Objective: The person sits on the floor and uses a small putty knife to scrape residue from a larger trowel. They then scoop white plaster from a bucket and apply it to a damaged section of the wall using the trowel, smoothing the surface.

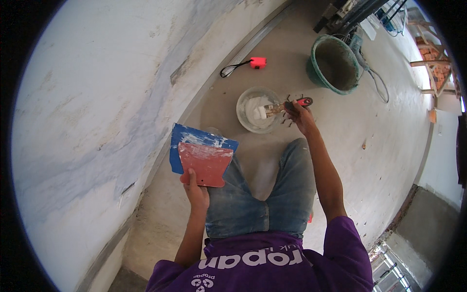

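Observation:
My left hand [196, 192] grips two flat plastic spreaders together, its thumb pressed on the front one. The red spreader [206, 163] lies over the blue spreader [182, 137], and both are smeared with white filler. In my right hand [299, 116] is a putty knife [277, 109] with a red and black handle. Its blade, white with filler at the tip, is over a round, pale bowl [242, 120] on the floor. White filler [253, 104] lies inside the bowl. Several small dark bits lie on the floor by my right hand.
A red tape measure [258, 63] with a black strap lies beyond the bowl. Right of it stands a green bucket [315, 73], with a corded power tool [357, 46] beside it. A stained white wall [97, 121] runs along the left. Bricks [430, 53] and wooden pieces are at far right.

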Demonstrator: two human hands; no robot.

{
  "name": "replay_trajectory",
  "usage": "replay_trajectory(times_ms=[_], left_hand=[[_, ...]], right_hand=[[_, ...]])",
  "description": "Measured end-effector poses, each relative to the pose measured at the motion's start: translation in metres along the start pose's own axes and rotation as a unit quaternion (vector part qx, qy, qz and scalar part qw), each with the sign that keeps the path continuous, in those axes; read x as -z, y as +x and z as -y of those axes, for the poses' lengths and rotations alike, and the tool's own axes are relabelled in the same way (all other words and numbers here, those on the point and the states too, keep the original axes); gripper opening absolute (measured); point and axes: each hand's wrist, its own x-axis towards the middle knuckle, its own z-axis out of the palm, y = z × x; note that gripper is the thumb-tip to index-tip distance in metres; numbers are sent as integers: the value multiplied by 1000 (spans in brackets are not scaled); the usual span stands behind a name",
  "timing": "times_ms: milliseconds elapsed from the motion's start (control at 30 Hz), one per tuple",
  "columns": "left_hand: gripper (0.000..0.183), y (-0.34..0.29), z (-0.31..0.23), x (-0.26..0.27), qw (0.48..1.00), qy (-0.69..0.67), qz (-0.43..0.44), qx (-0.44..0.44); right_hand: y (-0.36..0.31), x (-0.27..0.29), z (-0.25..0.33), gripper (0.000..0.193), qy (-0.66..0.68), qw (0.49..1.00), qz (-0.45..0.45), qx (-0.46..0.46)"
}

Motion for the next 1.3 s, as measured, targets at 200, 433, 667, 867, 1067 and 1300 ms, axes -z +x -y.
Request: replay_trajectory(times_ms=[200, 433, 667, 867, 1067, 1300], left_hand=[[44, 6, -6, -1, 999, -2, 40, 16], [43, 35, -8, -37, 994, -19, 79, 68], [40, 39, -13, -75, 987, -18, 138, 74], [32, 42, -20, -90, 973, 2, 200, 118], [32, 32, -47, -101, 959, 51, 222, 168], [39, 29, -69, -105, 944, 77, 258, 191]], right_hand=[[-31, -8, 18, 32, 142, 989, -49, -13], [-90, -7, 39, 30, 224, 973, 5, 48], [-180, -29, 75, 45, 150, 983, 56, 87], [-209, -39, 90, 56, 288, 954, 70, 39], [-224, -59, 106, 47, 18, 968, 225, 109], [-203, -53, 114, 56, -333, 857, 227, 322]])
